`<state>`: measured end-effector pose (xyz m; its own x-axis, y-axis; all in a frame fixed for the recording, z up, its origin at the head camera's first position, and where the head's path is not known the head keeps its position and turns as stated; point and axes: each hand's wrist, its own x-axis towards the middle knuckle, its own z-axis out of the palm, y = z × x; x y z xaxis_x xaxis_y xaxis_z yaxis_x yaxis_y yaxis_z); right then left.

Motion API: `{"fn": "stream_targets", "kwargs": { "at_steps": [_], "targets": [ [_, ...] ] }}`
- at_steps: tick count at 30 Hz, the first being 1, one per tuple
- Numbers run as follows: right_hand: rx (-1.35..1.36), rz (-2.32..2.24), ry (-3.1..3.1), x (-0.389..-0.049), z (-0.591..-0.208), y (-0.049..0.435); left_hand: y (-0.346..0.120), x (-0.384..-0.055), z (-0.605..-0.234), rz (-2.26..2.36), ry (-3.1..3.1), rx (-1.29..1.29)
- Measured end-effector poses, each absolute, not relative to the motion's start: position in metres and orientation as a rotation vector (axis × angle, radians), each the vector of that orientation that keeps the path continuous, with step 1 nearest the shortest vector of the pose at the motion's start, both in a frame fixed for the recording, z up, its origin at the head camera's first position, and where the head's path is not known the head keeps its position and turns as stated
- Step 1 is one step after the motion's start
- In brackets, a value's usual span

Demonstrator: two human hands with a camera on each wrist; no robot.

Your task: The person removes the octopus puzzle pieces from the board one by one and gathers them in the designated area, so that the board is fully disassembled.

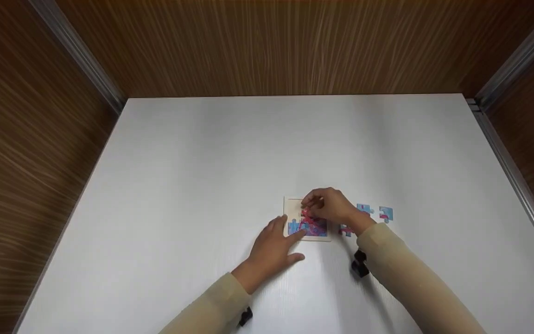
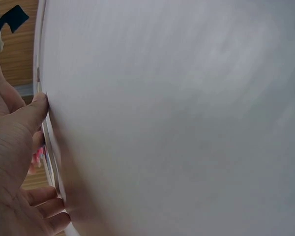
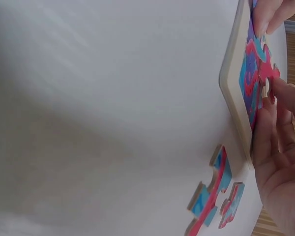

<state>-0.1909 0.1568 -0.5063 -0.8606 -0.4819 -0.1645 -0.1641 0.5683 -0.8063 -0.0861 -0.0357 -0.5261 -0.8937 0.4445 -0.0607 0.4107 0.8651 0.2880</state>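
A small wooden puzzle tray [image 1: 293,205] lies on the white table, its lower part filled with blue, purple and red jigsaw pieces [image 1: 315,230]. My right hand [image 1: 334,206] reaches over the tray from the right. Between its thumb and fingers it pinches a puzzle piece [image 3: 271,92], seen nearly edge-on in the right wrist view and partly hidden by the fingers. Beside it, a red piece [image 3: 267,67] is in the tray. My left hand [image 1: 269,248] has its fingers spread at the tray's left and lower edges, one fingertip over the fitted pieces.
Loose blue-and-red puzzle pieces lie right of the tray: one by the right wrist [image 1: 364,208], another farther right [image 1: 386,213] and one near the tray's side [image 1: 345,230]. Brown wood-grain panels [image 1: 267,51] enclose the table. Black devices [image 1: 360,264] hang beneath both sleeves.
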Motion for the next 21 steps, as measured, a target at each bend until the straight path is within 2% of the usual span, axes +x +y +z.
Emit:
{"fn": "stream_targets", "kwargs": {
  "at_steps": [21],
  "targets": [
    [-0.553,-1.209,2.420,-0.1911,-0.5132,0.1670,-0.0340,-0.0875,-0.5279,0.419,2.899,0.649]
  ]
}}
